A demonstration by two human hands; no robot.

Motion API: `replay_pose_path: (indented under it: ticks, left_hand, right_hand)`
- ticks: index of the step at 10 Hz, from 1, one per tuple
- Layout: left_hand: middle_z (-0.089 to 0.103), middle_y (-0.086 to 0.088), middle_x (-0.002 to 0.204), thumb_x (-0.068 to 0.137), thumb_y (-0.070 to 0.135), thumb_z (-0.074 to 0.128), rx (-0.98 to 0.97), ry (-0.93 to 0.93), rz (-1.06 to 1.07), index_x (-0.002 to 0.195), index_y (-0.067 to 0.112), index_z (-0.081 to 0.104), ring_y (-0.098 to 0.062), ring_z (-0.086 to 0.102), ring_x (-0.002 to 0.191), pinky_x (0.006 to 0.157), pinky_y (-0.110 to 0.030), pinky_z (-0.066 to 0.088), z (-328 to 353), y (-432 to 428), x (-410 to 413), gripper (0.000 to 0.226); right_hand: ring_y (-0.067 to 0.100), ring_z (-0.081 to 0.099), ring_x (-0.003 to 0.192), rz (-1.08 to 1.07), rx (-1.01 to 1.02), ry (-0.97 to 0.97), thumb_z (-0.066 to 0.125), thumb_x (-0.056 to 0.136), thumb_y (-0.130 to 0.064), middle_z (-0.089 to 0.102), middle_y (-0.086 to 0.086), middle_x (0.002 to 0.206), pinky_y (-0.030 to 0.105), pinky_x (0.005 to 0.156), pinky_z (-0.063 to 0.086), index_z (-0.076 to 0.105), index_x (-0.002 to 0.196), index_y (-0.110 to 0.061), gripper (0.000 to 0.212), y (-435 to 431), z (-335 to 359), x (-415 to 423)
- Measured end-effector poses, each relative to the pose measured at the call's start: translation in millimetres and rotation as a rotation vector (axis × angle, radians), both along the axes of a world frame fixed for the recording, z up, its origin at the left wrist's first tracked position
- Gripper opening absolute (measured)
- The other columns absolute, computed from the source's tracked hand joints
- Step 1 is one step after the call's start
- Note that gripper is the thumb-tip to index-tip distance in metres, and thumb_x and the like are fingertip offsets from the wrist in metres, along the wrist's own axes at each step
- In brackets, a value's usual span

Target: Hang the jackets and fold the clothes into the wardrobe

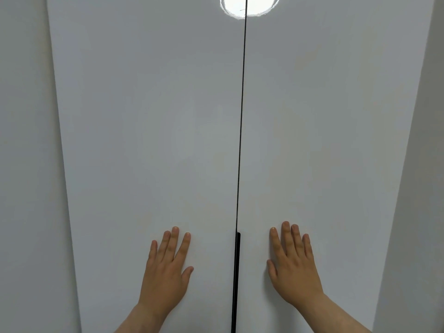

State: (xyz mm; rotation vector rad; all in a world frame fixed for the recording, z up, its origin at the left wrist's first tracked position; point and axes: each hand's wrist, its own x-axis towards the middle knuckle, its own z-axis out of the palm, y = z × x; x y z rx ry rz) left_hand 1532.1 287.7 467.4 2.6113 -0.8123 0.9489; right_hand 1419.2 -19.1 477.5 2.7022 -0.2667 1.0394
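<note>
Two tall white wardrobe doors fill the view, the left door (149, 140) and the right door (324, 140), meeting at a thin dark seam. Both look closed. A black handle strip (236, 280) runs down the seam in the lower part. My left hand (165, 270) lies flat on the left door with straight fingers. My right hand (293, 265) lies flat on the right door, fingers spread. Neither hand holds anything. No jackets or clothes are in sight.
A pale wall (26, 164) flanks the wardrobe on the left, and another pale surface (418, 188) stands at the right. A bright round spot of light (249, 6) shows at the top, across the seam.
</note>
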Motion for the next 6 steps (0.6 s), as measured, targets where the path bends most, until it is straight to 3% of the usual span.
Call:
replay_pose_path:
  ticks: [1, 2, 3, 4, 5, 6]
  left_hand:
    - [0.002, -0.004, 0.165, 0.085, 0.044, 0.049, 0.004, 0.030, -0.016, 0.158, 0.024, 0.009, -0.020, -0.003, 0.152, 0.119, -0.042, 0.005, 4.7, 2.5, -2.6, 0.085]
    - [0.001, -0.001, 0.165, 0.079, 0.038, 0.072, -0.018, 0.107, -0.028, 0.158, 0.026, 0.012, -0.018, -0.005, 0.151, 0.118, -0.036, 0.000, 6.0, 3.1, -5.9, 0.100]
    - [-0.035, 0.012, 0.156, 0.094, 0.043, 0.052, -0.057, 0.145, -0.031, 0.155, 0.035, -0.004, -0.013, -0.016, 0.150, 0.120, -0.028, -0.002, 21.9, 1.3, -18.5, 0.083]
    - [-0.024, 0.011, 0.160, 0.098, 0.049, 0.043, -0.049, 0.319, -0.052, 0.155, 0.036, 0.013, -0.013, -0.008, 0.151, 0.120, -0.031, 0.017, 51.8, 4.3, -39.0, 0.065]
    - [0.028, 0.008, 0.157, 0.095, 0.051, 0.045, -0.012, 0.444, -0.040, 0.149, 0.037, 0.028, -0.011, 0.037, 0.138, 0.107, -0.028, 0.038, 84.8, 10.1, -47.9, 0.058]
    - [0.051, 0.013, 0.137, 0.090, 0.052, 0.053, 0.030, 0.652, -0.109, 0.140, 0.038, 0.044, -0.003, 0.054, 0.116, 0.099, -0.023, 0.042, 119.0, 18.2, -55.1, 0.053]
  right_hand:
    - [0.043, 0.017, 0.148, -0.002, 0.019, 0.005, 0.038, 0.087, -0.034, 0.019, 0.023, 0.161, 0.059, 0.115, 0.018, 0.010, 0.157, -0.011, 0.078, 4.3, 3.1, -2.2]
    - [0.043, 0.016, 0.148, -0.015, 0.043, 0.034, 0.065, 0.073, -0.019, 0.019, 0.023, 0.161, 0.055, 0.115, 0.014, 0.016, 0.157, -0.010, 0.097, 7.2, 5.0, -3.6]
    - [0.041, 0.020, 0.146, -0.012, 0.101, 0.073, 0.076, 0.057, -0.014, 0.022, 0.022, 0.160, 0.051, 0.116, 0.027, 0.029, 0.153, -0.010, 0.107, 10.3, 7.0, -5.5]
    - [0.041, 0.026, 0.146, 0.030, 0.190, 0.140, 0.070, 0.067, -0.020, 0.005, 0.018, 0.163, 0.041, 0.100, 0.051, 0.033, 0.152, -0.014, 0.093, 21.5, 27.6, -20.7]
    - [0.029, 0.030, 0.145, 0.095, 0.330, 0.354, 0.042, 0.096, -0.025, 0.012, 0.010, 0.164, 0.033, 0.105, 0.043, 0.020, 0.155, -0.026, 0.064, 27.8, 62.7, -39.0]
    - [0.012, 0.055, 0.118, 0.162, 0.540, 0.659, 0.044, 0.097, -0.039, 0.055, -0.010, 0.133, 0.028, 0.098, 0.044, 0.032, 0.150, -0.036, 0.055, 35.6, 104.2, -61.9]
